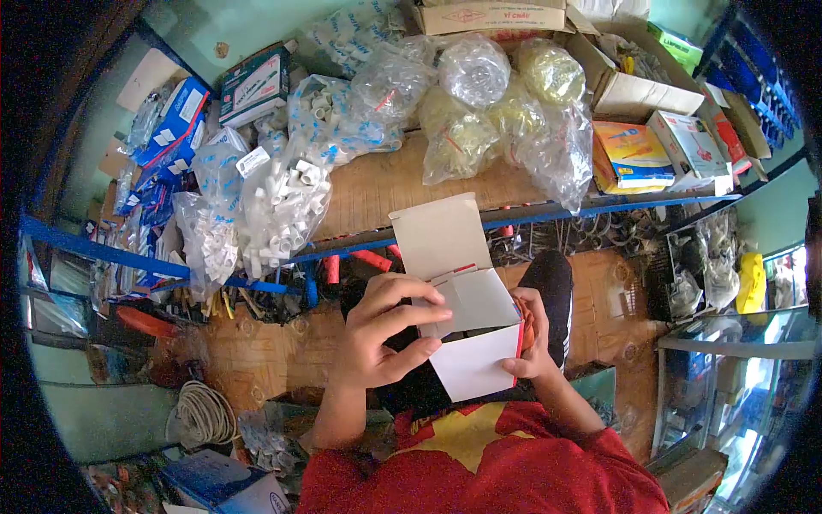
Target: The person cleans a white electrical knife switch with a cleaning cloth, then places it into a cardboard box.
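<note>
A small white cardboard box (476,368) with a red edge is held over my lap. Its long lid (441,230) stands folded back, away from me, and a smaller flap (481,300) lies partly across the opening. My right hand (533,336) grips the box by its right side, thumb on the near corner. Beneath those fingers shows something orange (523,324) along that side. On the left, my left hand (390,330) has its fingers apart, their tips overlapping the flap in this view. The box's inside is mostly dark and hidden.
A blue-edged shelf (368,184) ahead bears bags of white pipe fittings (287,206), clear plastic bags (475,73) and several cartons (634,154). Coiled cable (204,414) lies on the floor at left. A glass cabinet (736,385) stands at right.
</note>
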Motion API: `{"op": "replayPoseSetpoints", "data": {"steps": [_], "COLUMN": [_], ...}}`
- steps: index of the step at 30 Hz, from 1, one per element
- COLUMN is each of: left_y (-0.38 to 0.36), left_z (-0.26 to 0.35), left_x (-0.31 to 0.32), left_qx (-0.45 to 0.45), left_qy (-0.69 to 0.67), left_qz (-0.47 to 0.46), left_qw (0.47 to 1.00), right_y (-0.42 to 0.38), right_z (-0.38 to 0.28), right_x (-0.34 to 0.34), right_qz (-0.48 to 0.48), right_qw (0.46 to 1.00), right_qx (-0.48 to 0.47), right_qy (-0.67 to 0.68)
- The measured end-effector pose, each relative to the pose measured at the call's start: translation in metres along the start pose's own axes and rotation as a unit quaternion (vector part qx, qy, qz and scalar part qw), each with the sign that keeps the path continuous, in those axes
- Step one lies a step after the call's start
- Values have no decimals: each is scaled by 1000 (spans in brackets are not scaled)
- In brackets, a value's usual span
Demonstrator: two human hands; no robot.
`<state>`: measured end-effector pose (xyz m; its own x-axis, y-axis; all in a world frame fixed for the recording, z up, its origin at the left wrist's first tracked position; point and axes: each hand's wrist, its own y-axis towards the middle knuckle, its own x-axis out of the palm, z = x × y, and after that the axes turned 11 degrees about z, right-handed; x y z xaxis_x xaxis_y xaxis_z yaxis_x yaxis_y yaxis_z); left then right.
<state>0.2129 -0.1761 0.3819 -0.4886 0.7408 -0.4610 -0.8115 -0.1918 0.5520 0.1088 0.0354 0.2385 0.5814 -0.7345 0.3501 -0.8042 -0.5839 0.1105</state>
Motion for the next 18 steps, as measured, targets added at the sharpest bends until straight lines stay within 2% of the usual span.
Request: {"op": "replayPoseSetpoints", "data": {"steps": [2,7,12,15,18], "left_y": [-1,2,6,2,-3], "left_z": [-4,5,9,11,4], "left_x": [-4,0,-1,8,7], "left_qx": [24,-30,-20,-80,-84], "left_qy": [16,20,51,-18,-60], "left_qz": [-20,16,12,109,101], "left_qw": [999,999,998,991,990], "right_y": [-2,-4,-2,1,0], "right_z": [1,1,-8,-8,-8], "right_x": [0,1,2,3,4], "right_qz": [-1,2,8,6,6], "right_qw": [1000,1000,1000,1000,1000], "right_qx": [1,-23,-12,-18,-22], "right_qy": [-5,-13,7,0,-11]}}
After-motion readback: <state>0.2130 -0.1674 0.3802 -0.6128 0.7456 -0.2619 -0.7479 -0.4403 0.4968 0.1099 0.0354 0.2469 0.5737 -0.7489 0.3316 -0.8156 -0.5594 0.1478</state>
